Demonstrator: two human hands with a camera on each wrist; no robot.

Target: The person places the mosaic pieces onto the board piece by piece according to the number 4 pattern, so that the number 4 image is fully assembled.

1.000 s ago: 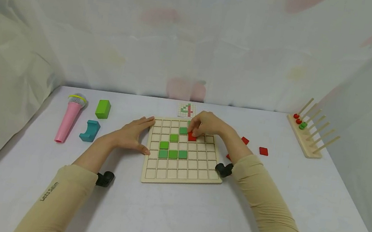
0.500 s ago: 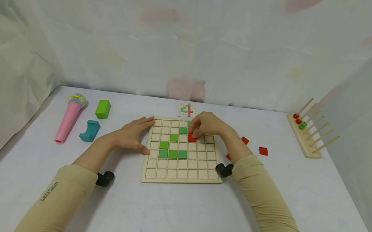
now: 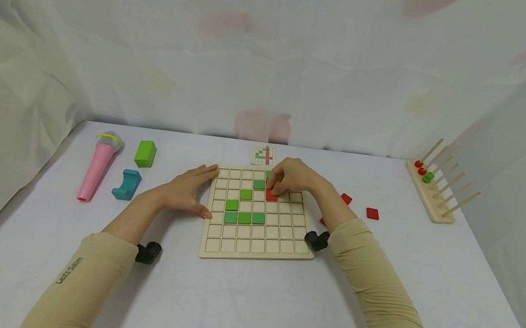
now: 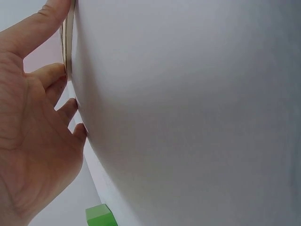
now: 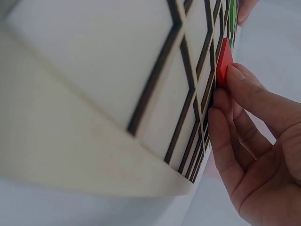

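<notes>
A square wooden grid board [image 3: 258, 244] lies on the table, with several green tiles [image 3: 244, 218] set in its cells. My left hand [image 3: 183, 189] rests at the board's left edge, thumb and fingers spread; the left wrist view shows the thumb [image 4: 35, 28] and a finger against that edge. With thumb and fingers of my right hand [image 3: 294, 174] I pinch a red tile [image 3: 271, 195] at a cell in the upper middle of the board. In the right wrist view this red tile [image 5: 224, 61] stands slightly raised from the grid under the thumb. The right hand hides some cells behind it.
Loose red tiles [image 3: 372, 213] lie right of the board, partly behind my right forearm. A pattern card [image 3: 264, 156] lies beyond it. To the left are a pink microphone [image 3: 98, 169], a green block [image 3: 145, 154] and a teal arch block [image 3: 127, 185]; a peg stand [image 3: 432, 196] is far right.
</notes>
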